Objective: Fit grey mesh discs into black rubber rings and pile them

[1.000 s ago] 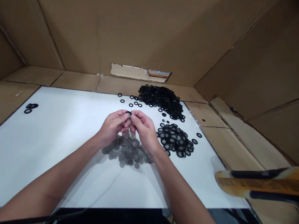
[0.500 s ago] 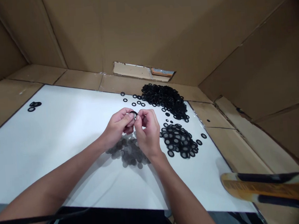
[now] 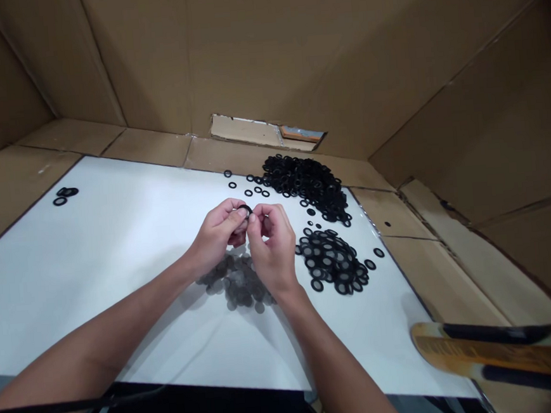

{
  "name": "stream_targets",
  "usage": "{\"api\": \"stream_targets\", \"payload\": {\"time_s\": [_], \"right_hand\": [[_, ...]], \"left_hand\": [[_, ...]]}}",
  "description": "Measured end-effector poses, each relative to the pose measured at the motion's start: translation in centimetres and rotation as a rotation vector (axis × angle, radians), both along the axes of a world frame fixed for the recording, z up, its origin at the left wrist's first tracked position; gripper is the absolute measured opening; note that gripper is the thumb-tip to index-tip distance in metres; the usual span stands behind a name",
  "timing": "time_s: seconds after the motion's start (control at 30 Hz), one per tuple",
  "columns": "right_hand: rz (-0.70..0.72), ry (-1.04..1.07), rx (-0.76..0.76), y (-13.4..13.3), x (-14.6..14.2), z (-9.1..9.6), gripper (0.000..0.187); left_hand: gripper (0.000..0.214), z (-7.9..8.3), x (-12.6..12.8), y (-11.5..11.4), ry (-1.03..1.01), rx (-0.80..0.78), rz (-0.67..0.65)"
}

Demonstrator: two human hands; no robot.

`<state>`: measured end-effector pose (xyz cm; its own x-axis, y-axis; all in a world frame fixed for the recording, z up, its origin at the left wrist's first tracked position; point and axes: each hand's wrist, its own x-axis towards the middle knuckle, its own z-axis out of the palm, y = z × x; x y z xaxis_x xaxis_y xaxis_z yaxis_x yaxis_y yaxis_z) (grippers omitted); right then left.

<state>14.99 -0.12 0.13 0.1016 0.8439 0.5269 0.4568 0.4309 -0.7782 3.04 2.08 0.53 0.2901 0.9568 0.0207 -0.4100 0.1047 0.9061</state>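
Above the white tabletop, my left hand (image 3: pixel 222 226) pinches a black rubber ring (image 3: pixel 246 208) between thumb and fingers. My right hand (image 3: pixel 273 235) closes on the ring's right edge with thumb and forefinger; the fingers partly cover it. Whether a disc sits inside the ring I cannot tell. Under and in front of the hands lies a pile of thin grey discs (image 3: pixel 241 285). To the right of my right hand is a heap of black rings with grey centres (image 3: pixel 334 259). A bigger heap of black rings (image 3: pixel 306 182) lies behind it.
Several loose rings (image 3: pixel 248 193) lie left of the back heap. A few more black rings (image 3: pixel 65 194) rest at the tabletop's far left. Cardboard walls (image 3: pixel 263 55) surround the white tabletop (image 3: pixel 129 224). A yellow and black object (image 3: pixel 477 349) juts in from the right.
Both hands stay almost in place, still on the ring, with only slight finger movement. The view has shifted a little; the piles look the same.
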Motion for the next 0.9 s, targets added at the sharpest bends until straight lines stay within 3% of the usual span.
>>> {"api": "stream_targets", "payload": {"time_s": [0.2,0.37,0.5,0.67,0.9], "right_hand": [[-0.019,-0.062,0.043,0.0,0.1,0.3,0.008],[0.081,0.22,-0.229,0.3,-0.2,-0.1,0.014],[0.128,0.383,-0.396,0.7,0.3,0.2,0.018],[0.252,0.263,-0.495,1.2,2.0,1.3,0.019],[0.272,0.181,-0.421,1.0,2.2,1.0,0.014]], "left_hand": [[0.017,0.0,0.0,0.1,-0.005,0.04,0.027],[0.014,-0.3,0.1,0.2,0.014,0.048,0.024],[0.015,-0.6,-0.4,0.6,0.069,0.061,-0.074],[0.02,-0.6,-1.5,1.5,0.142,0.123,-0.227],[0.017,-0.1,-1.4,1.4,0.118,0.086,-0.224]]}}
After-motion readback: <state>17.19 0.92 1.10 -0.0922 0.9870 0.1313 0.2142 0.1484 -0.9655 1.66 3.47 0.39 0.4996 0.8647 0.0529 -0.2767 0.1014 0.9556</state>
